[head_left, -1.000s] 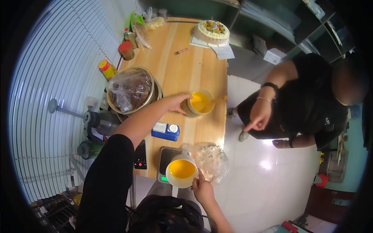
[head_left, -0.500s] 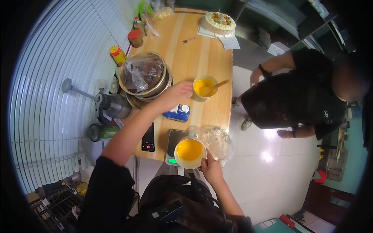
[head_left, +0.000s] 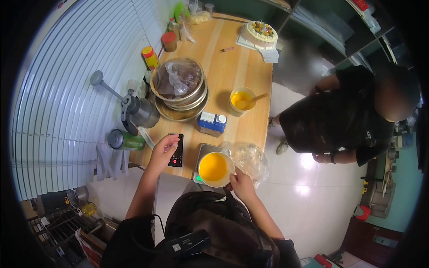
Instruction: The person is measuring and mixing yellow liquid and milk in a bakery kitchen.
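Fingers of left hand (head_left: pixel 163 149) loosely open, empty, at edge of black phone (head_left: pixel 177 150). Further right, fingers of right hand (head_left: pixel 241 184) clamped on white cup (head_left: pixel 213 169) of yellow liquid atop scale (head_left: pixel 206 148); grip point hidden, scale mostly covered.

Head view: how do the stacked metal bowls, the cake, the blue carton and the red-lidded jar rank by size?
1. stacked metal bowls
2. cake
3. blue carton
4. red-lidded jar, though it sits farther off, so that last place is unsure.
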A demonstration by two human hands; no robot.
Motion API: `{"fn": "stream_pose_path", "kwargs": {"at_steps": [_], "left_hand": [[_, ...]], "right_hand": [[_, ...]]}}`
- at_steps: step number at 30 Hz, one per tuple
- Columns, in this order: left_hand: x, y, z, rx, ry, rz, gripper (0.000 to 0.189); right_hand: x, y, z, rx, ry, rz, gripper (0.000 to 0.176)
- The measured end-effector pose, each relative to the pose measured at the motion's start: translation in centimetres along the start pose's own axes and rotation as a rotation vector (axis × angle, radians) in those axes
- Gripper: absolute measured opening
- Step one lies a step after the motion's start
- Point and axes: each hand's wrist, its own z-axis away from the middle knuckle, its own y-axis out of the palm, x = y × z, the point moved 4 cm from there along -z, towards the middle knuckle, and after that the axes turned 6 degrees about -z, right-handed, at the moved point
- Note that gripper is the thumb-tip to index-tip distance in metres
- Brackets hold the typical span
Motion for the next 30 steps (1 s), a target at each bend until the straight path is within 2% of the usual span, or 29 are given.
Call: {"fn": "stream_pose_path", "kwargs": {"at_steps": [4,7,10,12,14,15,16,19,22,25,26,28,29,30], "left_hand": [[1.2,-0.1,0.6,-0.014,-0.007,-0.031,0.035],[1.7,-0.3,0.8,-0.022,0.013,-0.050,0.035],[2.1,-0.1,1.1,-0.016,-0.003,0.023,0.034],[4.0,1.1,0.9,0.034,-0.011,0.136,0.033],[4.8,2.8,1.6,0.183,-0.069,0.158,0.035],[6.6,3.6,1.6,0.270,-0.090,0.128,0.039],[5.3,4.4,2.2,0.341,-0.148,0.008,0.044],[4.3,6.7,3.1,0.409,-0.168,-0.041,0.047],[1.7,7.6,3.4,0.386,-0.151,-0.080,0.038],[3.0,7.9,3.2,0.381,-0.100,-0.185,0.028],[3.2,8.0,3.0,0.358,-0.050,-0.306,0.026],[2.8,7.3,3.3,0.285,0.012,-0.562,0.024],[3.1,6.9,3.1,0.272,-0.008,-0.526,0.027],[1.9,6.3,3.3,0.259,-0.035,-0.588,0.027]], "right_hand": [[-0.8,2.0,-0.7,0.055,0.006,0.053,0.037],[-0.4,2.2,-0.2,0.091,0.008,0.105,0.045],[-1.6,1.8,-0.5,0.027,-0.035,0.205,0.047],[-1.4,1.2,-0.4,0.007,-0.039,0.229,0.049],[-1.2,0.6,0.0,-0.039,-0.088,0.262,0.051],[-0.8,0.4,0.3,-0.041,-0.096,0.204,0.051],[-0.5,0.2,0.5,-0.042,-0.128,0.187,0.051],[-0.9,0.2,0.3,-0.062,-0.134,0.152,0.050],[-0.9,0.3,0.1,-0.064,-0.139,0.156,0.048],[-1.4,1.0,-0.1,-0.079,-0.183,0.208,0.047],[-2.0,1.4,-0.4,-0.085,-0.210,0.231,0.047],[-2.7,1.7,-1.3,-0.004,-0.182,0.176,0.047],[-3.6,2.3,-1.8,0.062,-0.162,0.143,0.047],[-5.9,2.5,-3.5,0.143,-0.154,-0.024,0.048]]}}
